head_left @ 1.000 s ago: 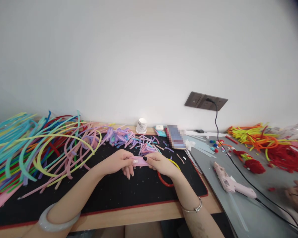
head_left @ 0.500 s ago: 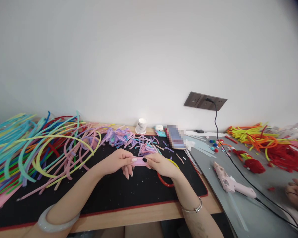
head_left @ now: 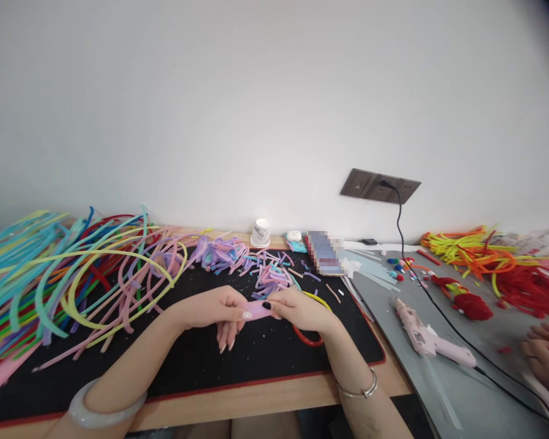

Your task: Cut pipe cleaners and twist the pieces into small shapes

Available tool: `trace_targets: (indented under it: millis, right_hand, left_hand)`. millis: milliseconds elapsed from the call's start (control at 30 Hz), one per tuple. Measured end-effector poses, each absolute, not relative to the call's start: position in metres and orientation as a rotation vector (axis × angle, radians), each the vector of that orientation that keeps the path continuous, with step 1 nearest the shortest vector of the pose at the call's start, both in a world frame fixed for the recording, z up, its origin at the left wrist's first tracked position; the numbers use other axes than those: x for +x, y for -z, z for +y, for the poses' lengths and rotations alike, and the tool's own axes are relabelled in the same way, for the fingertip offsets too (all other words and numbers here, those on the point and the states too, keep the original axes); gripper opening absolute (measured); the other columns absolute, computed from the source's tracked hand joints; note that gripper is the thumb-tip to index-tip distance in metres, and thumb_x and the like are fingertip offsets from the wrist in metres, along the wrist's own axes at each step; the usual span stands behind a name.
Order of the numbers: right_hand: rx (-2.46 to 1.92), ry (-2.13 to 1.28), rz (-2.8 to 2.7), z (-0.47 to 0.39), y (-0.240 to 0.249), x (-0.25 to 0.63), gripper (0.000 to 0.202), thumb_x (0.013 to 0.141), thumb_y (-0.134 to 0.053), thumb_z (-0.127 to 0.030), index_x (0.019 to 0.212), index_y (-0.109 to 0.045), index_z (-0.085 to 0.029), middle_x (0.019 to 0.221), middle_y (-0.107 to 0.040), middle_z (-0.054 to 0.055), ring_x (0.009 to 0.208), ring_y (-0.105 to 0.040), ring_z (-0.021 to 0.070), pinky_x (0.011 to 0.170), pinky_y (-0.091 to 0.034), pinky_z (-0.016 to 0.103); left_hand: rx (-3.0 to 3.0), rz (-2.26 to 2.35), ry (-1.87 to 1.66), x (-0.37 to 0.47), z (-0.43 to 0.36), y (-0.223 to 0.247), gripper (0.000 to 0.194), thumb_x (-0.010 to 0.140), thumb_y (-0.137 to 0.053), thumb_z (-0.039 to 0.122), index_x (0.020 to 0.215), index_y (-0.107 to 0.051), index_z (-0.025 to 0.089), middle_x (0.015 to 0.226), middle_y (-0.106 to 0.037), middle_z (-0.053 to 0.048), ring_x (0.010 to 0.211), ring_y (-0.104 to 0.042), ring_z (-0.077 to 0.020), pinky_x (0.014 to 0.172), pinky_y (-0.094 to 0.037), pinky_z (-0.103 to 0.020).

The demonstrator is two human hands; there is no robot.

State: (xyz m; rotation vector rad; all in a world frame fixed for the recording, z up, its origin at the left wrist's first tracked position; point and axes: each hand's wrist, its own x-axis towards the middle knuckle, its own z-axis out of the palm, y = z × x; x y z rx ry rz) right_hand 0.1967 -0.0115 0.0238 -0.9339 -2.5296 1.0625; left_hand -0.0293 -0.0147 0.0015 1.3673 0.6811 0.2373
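A short pink pipe-cleaner strip (head_left: 257, 310) is stretched between my two hands above the black mat (head_left: 201, 360). My left hand (head_left: 215, 308) pinches its left end between thumb and index finger, the other fingers hanging loosely below. The right end is pinched by my right hand (head_left: 297, 310), thumb on top. Just beyond lies a pile of short cut pink and purple pipe-cleaner pieces (head_left: 272, 279). Under my right wrist a red and yellow curved handle (head_left: 307, 338) shows, its rest hidden.
Long coloured pipe cleaners (head_left: 73, 268) heap at left. A paper cup (head_left: 260, 231) and a phone (head_left: 324, 253) stand near the wall. On the grey mat at right lie a pink glue gun (head_left: 432, 341) with its cord, red pipe cleaners (head_left: 526, 289) and another person's hand (head_left: 544, 356).
Both hands have come slightly lower and nearer with the pink strip, which now tilts up to the right. The other person's hand has shifted, with something red in it.
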Motion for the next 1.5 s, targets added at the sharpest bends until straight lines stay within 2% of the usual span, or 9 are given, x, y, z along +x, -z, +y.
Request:
trace_targets:
  millis: [233,367,467,700,833,967,1033,1300,1500]
  right_hand:
    - [-0.965,-1.003,-2.674,-0.020,-0.024,0.186,0.025,0.085,-0.037,-0.019,0.062,-0.047,-0.015,0.054,-0.042,-0.004,0.050,-0.038,0.0067,0.051,-0.029,0.019]
    - [-0.934,-0.926,-2.721,-0.021,-0.029,0.181,0.027,0.085,-0.036,-0.019,0.063,-0.050,-0.015,0.057,-0.047,-0.003,0.053,-0.041,0.0071,0.054,-0.030,0.019]
    - [-0.962,-0.966,-2.694,-0.016,-0.031,0.185,0.027,0.085,-0.036,-0.018,0.063,-0.051,-0.015,0.056,-0.046,-0.003,0.051,-0.041,0.0074,0.053,-0.031,0.019]
    - [-0.877,-1.029,-2.703,-0.004,-0.034,0.196,0.025,0.082,-0.037,-0.013,0.063,-0.053,-0.015,0.059,-0.050,-0.002,0.055,-0.045,0.0086,0.057,-0.034,0.020]
    - [-0.884,-0.924,-2.766,-0.002,-0.034,0.194,0.025,0.081,-0.039,-0.012,0.060,-0.053,-0.015,0.056,-0.049,-0.003,0.053,-0.043,0.0081,0.056,-0.032,0.020]
    - [-0.941,-0.811,-2.820,-0.001,-0.035,0.188,0.023,0.079,-0.041,-0.011,0.060,-0.053,-0.015,0.054,-0.047,-0.003,0.051,-0.039,0.0084,0.054,-0.030,0.020]
    - [-0.952,-0.793,-2.848,-0.001,-0.036,0.185,0.022,0.078,-0.041,-0.011,0.061,-0.054,-0.014,0.054,-0.047,-0.002,0.051,-0.038,0.0087,0.053,-0.029,0.021]
    - [-0.890,-0.906,-2.854,0.002,-0.035,0.184,0.020,0.076,-0.040,-0.007,0.062,-0.052,-0.014,0.054,-0.047,-0.003,0.049,-0.038,0.0080,0.051,-0.029,0.020]
    - [-0.862,-0.856,-2.829,0.000,-0.035,0.186,0.021,0.077,-0.038,-0.007,0.063,-0.051,-0.015,0.058,-0.051,-0.002,0.052,-0.041,0.0084,0.053,-0.031,0.020]
  left_hand:
    - [1.473,0.639,0.128,-0.020,-0.015,-0.014,0.021,0.079,-0.052,0.036,0.073,-0.056,0.016,0.069,-0.070,-0.005,0.064,-0.065,-0.0133,0.051,-0.044,-0.017]
    - [1.556,0.702,0.156,-0.001,-0.011,-0.022,0.032,0.081,-0.045,0.038,0.059,-0.049,0.015,0.049,-0.062,-0.003,0.048,-0.059,-0.0130,0.048,-0.044,-0.021]
    - [1.575,0.707,0.110,0.003,-0.007,-0.022,0.035,0.082,-0.042,0.041,0.057,-0.046,0.017,0.041,-0.057,-0.001,0.041,-0.054,-0.0121,0.047,-0.043,-0.022]
    - [1.434,0.591,0.046,-0.007,-0.001,-0.012,0.040,0.081,-0.041,0.053,0.062,-0.043,0.017,0.042,-0.055,0.001,0.041,-0.055,-0.0134,0.046,-0.043,-0.023]
    - [1.482,0.607,0.045,-0.009,0.000,-0.010,0.040,0.083,-0.038,0.052,0.064,-0.045,0.017,0.043,-0.055,0.000,0.041,-0.055,-0.0135,0.045,-0.041,-0.022]
    - [1.593,0.667,-0.047,-0.005,-0.002,-0.012,0.034,0.082,-0.040,0.050,0.075,-0.046,0.017,0.054,-0.062,-0.002,0.047,-0.057,-0.0129,0.046,-0.041,-0.021]
    - [1.626,0.673,-0.083,-0.002,-0.003,-0.012,0.033,0.083,-0.041,0.048,0.075,-0.047,0.017,0.055,-0.062,-0.003,0.047,-0.057,-0.0131,0.045,-0.040,-0.021]
    - [1.682,0.683,-0.073,0.001,-0.005,-0.008,0.039,0.085,-0.035,0.044,0.060,-0.047,0.016,0.042,-0.054,-0.001,0.039,-0.048,-0.0107,0.041,-0.035,-0.019]
    - [1.503,0.659,-0.127,-0.002,-0.004,0.000,0.036,0.082,-0.041,0.048,0.069,-0.052,0.016,0.041,-0.045,0.004,0.038,-0.043,-0.0098,0.045,-0.040,-0.022]
